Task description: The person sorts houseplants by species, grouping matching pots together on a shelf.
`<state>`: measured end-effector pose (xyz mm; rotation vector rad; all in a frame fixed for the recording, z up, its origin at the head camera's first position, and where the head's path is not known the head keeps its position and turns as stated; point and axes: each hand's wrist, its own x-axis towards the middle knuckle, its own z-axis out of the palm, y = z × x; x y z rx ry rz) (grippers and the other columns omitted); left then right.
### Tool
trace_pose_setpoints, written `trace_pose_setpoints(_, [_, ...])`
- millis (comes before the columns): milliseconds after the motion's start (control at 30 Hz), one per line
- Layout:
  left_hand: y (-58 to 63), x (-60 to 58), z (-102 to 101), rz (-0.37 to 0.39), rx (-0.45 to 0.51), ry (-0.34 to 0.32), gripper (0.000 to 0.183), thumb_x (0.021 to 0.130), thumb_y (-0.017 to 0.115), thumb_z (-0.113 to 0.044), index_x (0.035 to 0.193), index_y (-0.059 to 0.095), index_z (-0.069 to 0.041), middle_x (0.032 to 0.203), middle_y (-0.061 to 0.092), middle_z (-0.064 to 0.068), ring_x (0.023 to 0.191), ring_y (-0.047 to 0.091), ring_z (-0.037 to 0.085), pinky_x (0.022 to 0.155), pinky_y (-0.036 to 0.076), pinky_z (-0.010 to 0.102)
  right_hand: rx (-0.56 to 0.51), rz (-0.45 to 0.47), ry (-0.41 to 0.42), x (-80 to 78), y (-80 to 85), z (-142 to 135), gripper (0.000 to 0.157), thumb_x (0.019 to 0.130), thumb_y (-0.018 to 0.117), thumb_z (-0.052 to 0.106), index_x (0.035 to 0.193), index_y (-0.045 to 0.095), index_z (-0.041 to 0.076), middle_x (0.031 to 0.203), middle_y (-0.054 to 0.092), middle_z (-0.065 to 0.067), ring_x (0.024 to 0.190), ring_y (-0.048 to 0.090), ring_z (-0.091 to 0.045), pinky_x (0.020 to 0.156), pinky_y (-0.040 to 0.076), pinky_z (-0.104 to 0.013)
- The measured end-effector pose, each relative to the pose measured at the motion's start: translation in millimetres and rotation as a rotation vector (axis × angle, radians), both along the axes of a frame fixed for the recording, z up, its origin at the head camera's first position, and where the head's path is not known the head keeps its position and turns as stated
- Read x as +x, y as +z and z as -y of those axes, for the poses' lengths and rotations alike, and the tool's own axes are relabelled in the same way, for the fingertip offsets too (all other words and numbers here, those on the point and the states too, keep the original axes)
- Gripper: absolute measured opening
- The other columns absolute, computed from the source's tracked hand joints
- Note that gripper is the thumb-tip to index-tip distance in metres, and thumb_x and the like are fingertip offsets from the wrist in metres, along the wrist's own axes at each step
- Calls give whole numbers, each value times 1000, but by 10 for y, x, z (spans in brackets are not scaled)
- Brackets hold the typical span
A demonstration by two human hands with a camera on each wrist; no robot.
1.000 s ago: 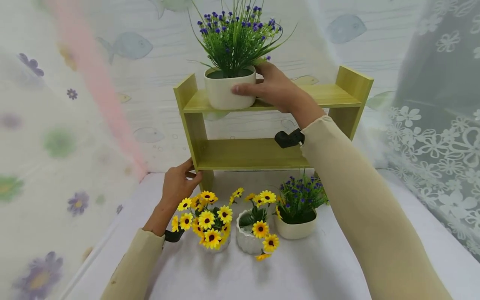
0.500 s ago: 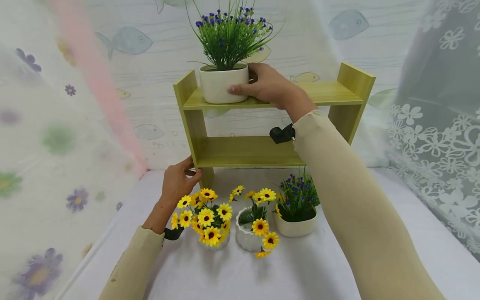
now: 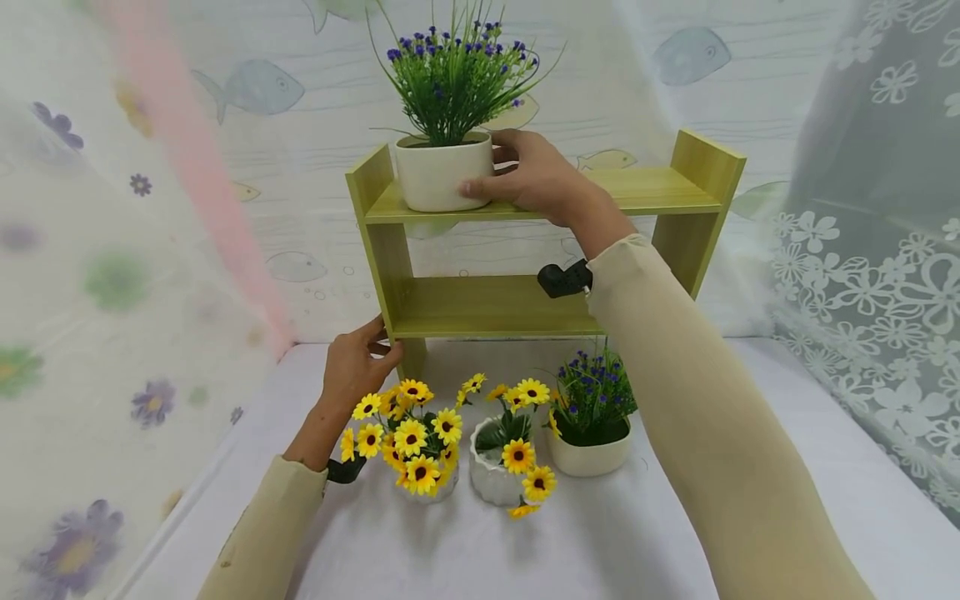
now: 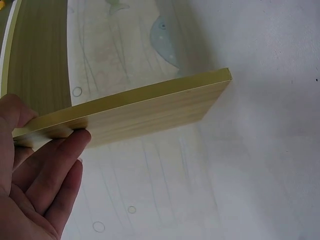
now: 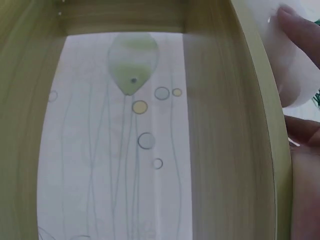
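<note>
My right hand (image 3: 543,179) holds a white flowerpot (image 3: 442,177) by its right side, thumb across the front. Purple flowers and long green blades (image 3: 450,92) rise from the pot. It stands at the left end of the top board of a two-tier wooden shelf (image 3: 480,304), close to the left upright. Only part of that pot (image 5: 292,60) shows at the edge of the right wrist view. Low on the left, my left hand (image 3: 352,367) grips the shelf's side panel. In the left wrist view, its thumb and fingers lie on opposite faces of the panel (image 4: 150,107).
Before the shelf, on a white cloth (image 3: 480,558), stand two white pots with yellow flowers, one fuller (image 3: 411,437) and one sparser (image 3: 498,475). To their right is a second purple-flowered pot (image 3: 591,458), partly behind my right sleeve (image 3: 705,375). Patterned curtains hang around.
The purple-flowered pot has shifted left along the top board with my right hand on it, nearer the left upright. My left hand keeps its place on the side panel.
</note>
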<state>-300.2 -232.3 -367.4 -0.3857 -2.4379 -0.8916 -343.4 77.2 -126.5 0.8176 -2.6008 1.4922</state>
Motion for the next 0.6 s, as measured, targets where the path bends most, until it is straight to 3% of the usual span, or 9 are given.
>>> trace_pose_setpoints(100, [29, 3, -7, 17, -8, -1, 54, 98, 72, -20, 150, 61, -8, 120, 78, 17, 91, 80, 34, 79, 66, 50, -4, 16, -28, 23, 14, -64, 99, 93, 81, 39, 170, 24, 18, 166, 43, -8, 141, 54, -23, 115, 47, -40])
trace_pose_setpoints(400, [43, -13, -20, 0, -11, 5, 56, 98, 71, -19, 152, 60, -10, 120, 78, 17, 90, 80, 34, 78, 66, 50, 31, -6, -6, 123, -6, -265, 98, 94, 81, 34, 170, 23, 15, 166, 41, -9, 150, 46, -25, 119, 45, -45])
trace_pose_setpoints(600, [5, -1, 4, 2, -12, 1, 56, 98, 72, -19, 152, 59, -9, 121, 77, 18, 90, 80, 34, 79, 66, 51, 70, -64, 16, 267, -67, -440, 94, 94, 82, 33, 168, 27, 16, 167, 39, -9, 149, 49, -24, 117, 48, -46])
